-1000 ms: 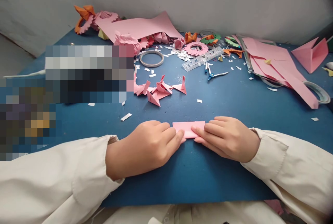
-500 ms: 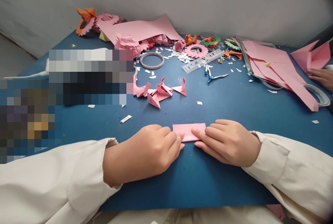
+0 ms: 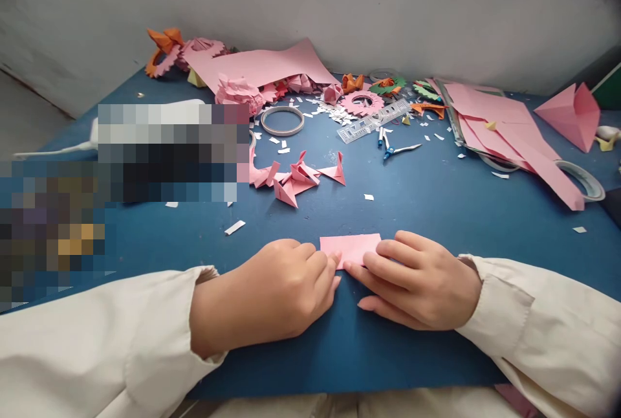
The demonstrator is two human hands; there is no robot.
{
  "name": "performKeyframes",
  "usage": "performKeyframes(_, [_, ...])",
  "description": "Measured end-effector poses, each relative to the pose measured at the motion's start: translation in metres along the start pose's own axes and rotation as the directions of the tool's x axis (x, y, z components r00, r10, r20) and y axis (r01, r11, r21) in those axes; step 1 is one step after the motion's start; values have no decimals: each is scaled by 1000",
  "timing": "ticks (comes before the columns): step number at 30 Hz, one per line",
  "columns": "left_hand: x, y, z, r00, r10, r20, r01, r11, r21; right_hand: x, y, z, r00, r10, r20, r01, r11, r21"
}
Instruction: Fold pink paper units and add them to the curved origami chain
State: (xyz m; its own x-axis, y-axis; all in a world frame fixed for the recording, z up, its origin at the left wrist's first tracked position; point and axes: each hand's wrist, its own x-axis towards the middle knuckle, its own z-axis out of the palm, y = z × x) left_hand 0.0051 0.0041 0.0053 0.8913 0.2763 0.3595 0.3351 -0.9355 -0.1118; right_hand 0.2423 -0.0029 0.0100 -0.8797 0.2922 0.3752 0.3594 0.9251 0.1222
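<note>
A small folded strip of pink paper (image 3: 350, 246) lies flat on the blue table in front of me. My left hand (image 3: 286, 298) is closed, its fingertips pinching the lower left part of the strip. Lying across the strip's lower right edge are the fingers of my right hand (image 3: 420, 282), stretched out, with the thumb apart on the tabletop. Beyond the paper sit several joined pink origami pieces (image 3: 297, 177).
Tape roll (image 3: 283, 121), clear ruler (image 3: 374, 121) and compass (image 3: 395, 147) lie farther back among white paper scraps. Pink sheets (image 3: 509, 120) are stacked at right, beside another tape roll (image 3: 582, 182). A pink paper cone (image 3: 572, 117) stands far right. Paper flowers line the wall.
My right hand's fingers have slid left and toward me along the strip's lower edge. My left hand stays nearly in place. Another person's hand at far right has left the pink paper.
</note>
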Motion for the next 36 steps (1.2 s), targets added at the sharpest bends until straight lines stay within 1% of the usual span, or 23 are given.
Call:
performKeyframes(3, [2,-2,0,998,-65,5,65,992,-107,0,3,0,999,38,28,-40,995,90])
performKeyframes(7, [2,-5,0,994,-106,-8,103,975,-197,-1,3,1,993,86,82,-99,981,165])
performKeyframes(9, [2,-6,0,992,-122,-15,116,969,-217,0,1,1,989,99,111,-118,977,177])
performKeyframes(13, [3,-6,2,993,-112,-45,99,969,-227,2,-3,1,973,124,193,-159,970,181])
performKeyframes(15, [3,-5,2,992,-114,-47,100,968,-231,2,-3,2,970,137,203,-176,966,190])
performKeyframes(17, [3,-5,2,992,-115,-42,102,966,-236,2,-3,2,977,137,162,-168,967,194])
performKeyframes(20, [2,-6,2,993,-105,-52,91,970,-225,1,-2,2,991,128,27,-130,974,184])
performKeyframes(22, [2,-6,3,993,-102,-54,90,977,-193,1,-2,1,988,137,-66,-127,982,143])
performKeyframes(24, [2,-6,3,993,-103,-57,93,983,-161,1,-2,0,982,149,-119,-140,987,79])
performKeyframes(26, [3,-7,4,992,-107,-73,96,985,-144,2,-1,-1,978,155,-142,-154,988,23])
performKeyframes(29, [3,-7,5,986,-127,-108,108,980,-164,3,0,0,973,140,-181,-144,989,-10])
performKeyframes(32, [2,-8,5,968,-204,-143,183,972,-146,3,2,2,974,111,-199,-121,992,-37])
performKeyframes(34, [2,-9,5,961,-250,-120,235,964,-126,3,3,3,974,105,-200,-117,992,-53])
performKeyframes(36, [2,-10,7,960,-268,-78,255,956,-144,3,4,3,974,121,-193,-135,989,-62])
